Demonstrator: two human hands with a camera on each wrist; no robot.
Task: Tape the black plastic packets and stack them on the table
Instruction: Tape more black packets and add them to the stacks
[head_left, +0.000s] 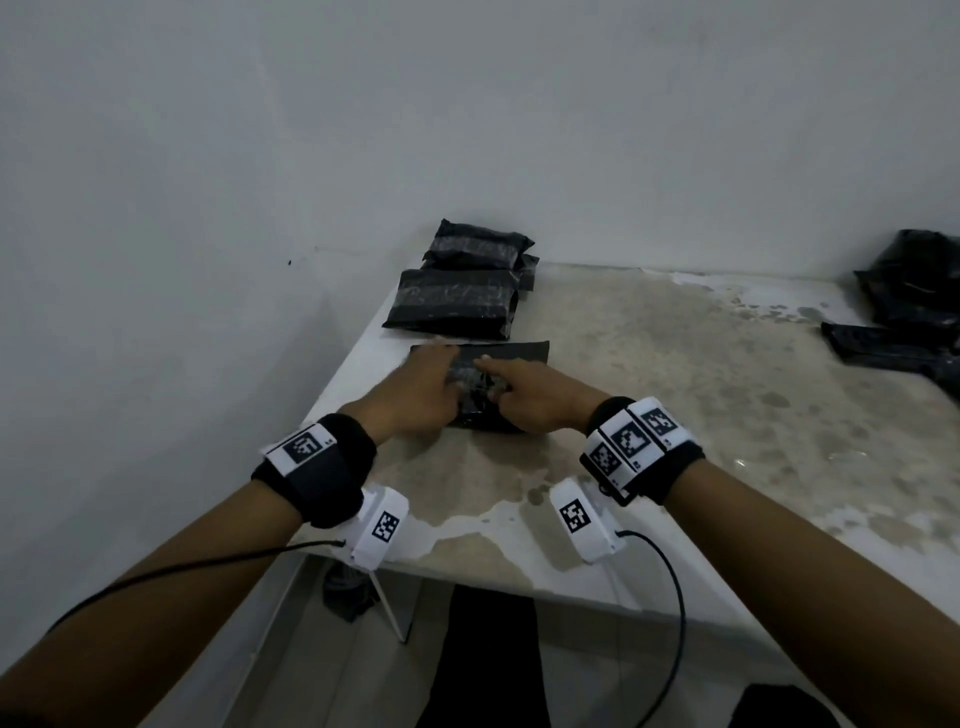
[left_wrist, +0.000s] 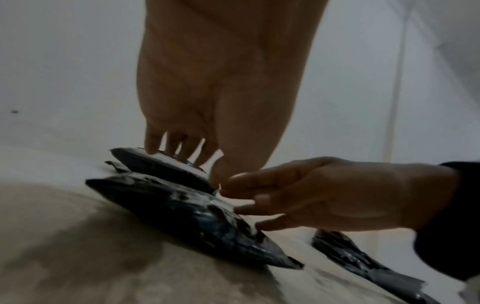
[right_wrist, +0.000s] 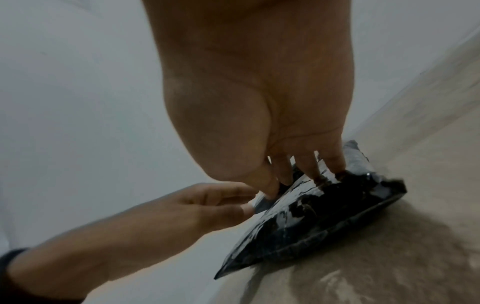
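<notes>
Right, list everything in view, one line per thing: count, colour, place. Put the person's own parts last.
Black plastic packet under the hands: one, black with shiny clear tape across it, on the table's near left part.
Taped black plastic packets in a pile: at least two, exact count unclear, black with tape bands, far left corner by the wall.
Loose black plastic packets: several, count unclear, black, at the table's right edge.
Worn stone-look table: one, beige and white, blotchy, against the wall.
White wall: plain, behind and left of the table.
Left hand: fingers down on the packet's left part.
Right hand: fingers on the packet's top, forefinger stretched out.
Wrist bands: black with white coded tags, one set per wrist.
</notes>
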